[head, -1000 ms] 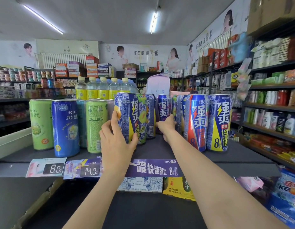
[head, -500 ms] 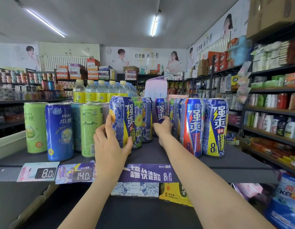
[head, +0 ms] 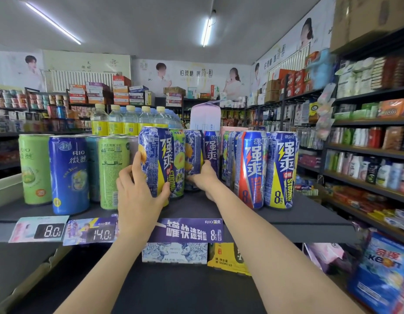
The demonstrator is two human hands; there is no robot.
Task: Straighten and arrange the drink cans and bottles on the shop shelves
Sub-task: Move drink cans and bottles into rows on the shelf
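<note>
Head view: your left hand wraps the front blue-and-yellow can, fingers curled on its left side and thumb on the lower front. The can stands upright near the front of the dark shelf. Your right hand reaches behind it and grasps the lower part of a second patterned can, which stands just behind the green-labelled can. To your right stand a red-and-blue can and a blue-and-yellow can marked 8, side by side and touching. To your left stand a green can, a tall blue can and a green can showing its barcode. Yellow-capped bottles line the back. Price tags hang on the shelf edge
</note>
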